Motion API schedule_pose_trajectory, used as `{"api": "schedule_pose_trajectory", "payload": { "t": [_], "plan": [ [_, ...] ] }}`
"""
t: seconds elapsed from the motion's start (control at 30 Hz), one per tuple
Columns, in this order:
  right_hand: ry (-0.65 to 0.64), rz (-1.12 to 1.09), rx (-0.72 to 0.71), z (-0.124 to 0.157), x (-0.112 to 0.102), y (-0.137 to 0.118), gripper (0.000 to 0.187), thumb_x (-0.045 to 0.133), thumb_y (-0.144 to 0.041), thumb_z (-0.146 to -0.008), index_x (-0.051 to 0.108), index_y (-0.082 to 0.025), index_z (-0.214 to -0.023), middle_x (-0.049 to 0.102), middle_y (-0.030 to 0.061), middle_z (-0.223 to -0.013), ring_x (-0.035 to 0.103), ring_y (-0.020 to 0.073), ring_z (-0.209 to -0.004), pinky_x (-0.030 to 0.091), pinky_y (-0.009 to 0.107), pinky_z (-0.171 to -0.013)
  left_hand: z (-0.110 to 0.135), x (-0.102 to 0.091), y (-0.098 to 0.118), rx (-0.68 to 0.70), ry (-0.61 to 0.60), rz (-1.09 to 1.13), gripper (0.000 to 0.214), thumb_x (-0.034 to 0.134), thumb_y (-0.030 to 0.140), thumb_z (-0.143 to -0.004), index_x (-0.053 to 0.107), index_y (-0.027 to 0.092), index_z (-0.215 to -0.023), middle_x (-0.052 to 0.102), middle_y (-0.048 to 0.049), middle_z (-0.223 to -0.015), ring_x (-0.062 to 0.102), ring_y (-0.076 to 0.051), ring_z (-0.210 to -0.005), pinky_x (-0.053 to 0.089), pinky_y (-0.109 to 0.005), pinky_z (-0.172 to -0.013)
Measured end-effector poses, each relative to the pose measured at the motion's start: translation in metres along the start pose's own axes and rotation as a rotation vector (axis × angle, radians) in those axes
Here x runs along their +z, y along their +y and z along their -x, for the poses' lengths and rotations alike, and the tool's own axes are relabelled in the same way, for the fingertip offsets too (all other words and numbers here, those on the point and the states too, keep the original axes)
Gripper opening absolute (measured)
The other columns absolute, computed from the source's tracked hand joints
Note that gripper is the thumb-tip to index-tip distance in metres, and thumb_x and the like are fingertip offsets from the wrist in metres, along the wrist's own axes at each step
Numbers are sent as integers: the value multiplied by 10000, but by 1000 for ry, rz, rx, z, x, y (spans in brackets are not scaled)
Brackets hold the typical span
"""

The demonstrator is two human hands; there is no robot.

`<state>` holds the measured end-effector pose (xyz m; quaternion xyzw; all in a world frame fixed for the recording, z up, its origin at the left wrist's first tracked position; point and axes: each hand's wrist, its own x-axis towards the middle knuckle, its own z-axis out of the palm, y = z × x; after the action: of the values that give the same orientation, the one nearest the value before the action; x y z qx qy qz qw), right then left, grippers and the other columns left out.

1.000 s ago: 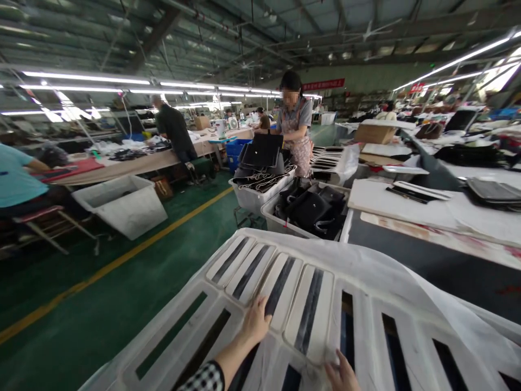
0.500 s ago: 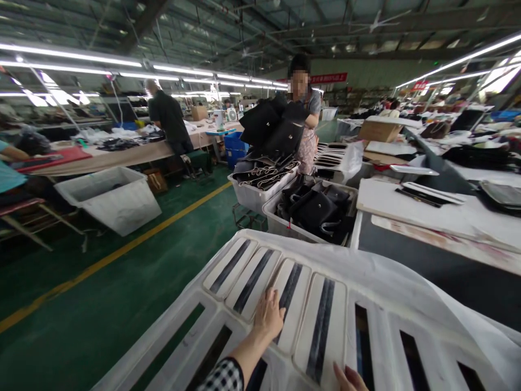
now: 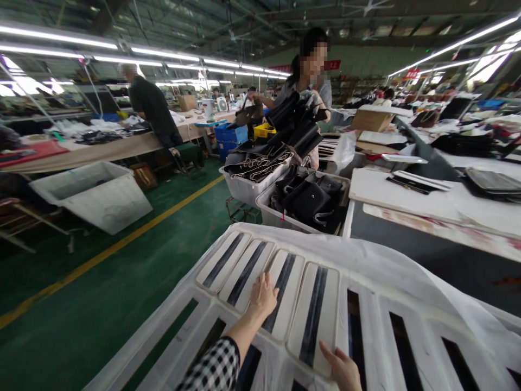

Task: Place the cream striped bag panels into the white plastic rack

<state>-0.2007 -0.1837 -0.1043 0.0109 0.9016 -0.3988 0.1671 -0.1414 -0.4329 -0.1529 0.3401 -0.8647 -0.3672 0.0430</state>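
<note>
A: Where's your left hand (image 3: 261, 297) resting?
B: It's lying at the left edge of the third striped panel (image 3: 291, 296), thumb sticking out from the other fingers; can't tell if they're pinching.
A: Right hand (image 3: 342, 370)?
B: You're holding it at the near right corner of the fourth striped panel (image 3: 313, 315), thumb and one finger spreading apart; can't tell if they're gripping the edge.
A: Panels overall?
B: Four are lying side by side in the far row of your white slotted tray (image 3: 375, 331).
A: Beyond?
B: A co-worker (image 3: 292, 87) is holding dark pieces (image 3: 295, 124) above a loaded bin (image 3: 244, 190).
</note>
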Motion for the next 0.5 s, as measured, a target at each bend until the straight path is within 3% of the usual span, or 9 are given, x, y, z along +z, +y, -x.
{"api": "schedule_pose_trajectory", "payload": {
  "t": [0.17, 0.3, 0.4, 0.5],
  "plan": [
    [-16, -51, 80, -6, 6, 14, 525, 754, -612, -535, 685, -135, -742, 701, 85, -690, 666, 263, -728, 496, 288, -583, 0, 4, 9, -63, -78, 10, 710, 496, 356, -897, 264, 40, -1489, 324, -257, -1508, 334, -365, -1381, 284, -440, -1113],
    [-189, -350, 243, -7, 5, 22, 697, 838, -612, -468, 669, -122, -934, 721, 84, -821, 680, 249, -776, 523, 280, -604, -1, -2, 6, -147, -114, 73, 690, 471, 335, -911, 254, 6, -1477, 483, -288, -1370, 475, -354, -1275, 371, -429, -1024],
    [-271, -415, 292, -7, 2, 21, 696, 886, -548, -448, 664, -127, -956, 723, 80, -831, 686, 248, -815, 539, 282, -637, 4, -8, -13, -192, -153, 155, 575, 532, 334, -874, 440, 40, -1359, 570, -251, -1287, 536, -320, -1216, 396, -372, -971],
    [-241, -415, 291, -7, 3, 18, 600, 899, -512, -453, 673, -141, -867, 716, 65, -764, 689, 237, -762, 531, 267, -596, 16, -12, -39, -224, -228, 285, 363, 596, 376, -817, 628, 90, -1037, 686, -183, -1032, 624, -305, -1035, 430, -348, -858]
  ]
}}
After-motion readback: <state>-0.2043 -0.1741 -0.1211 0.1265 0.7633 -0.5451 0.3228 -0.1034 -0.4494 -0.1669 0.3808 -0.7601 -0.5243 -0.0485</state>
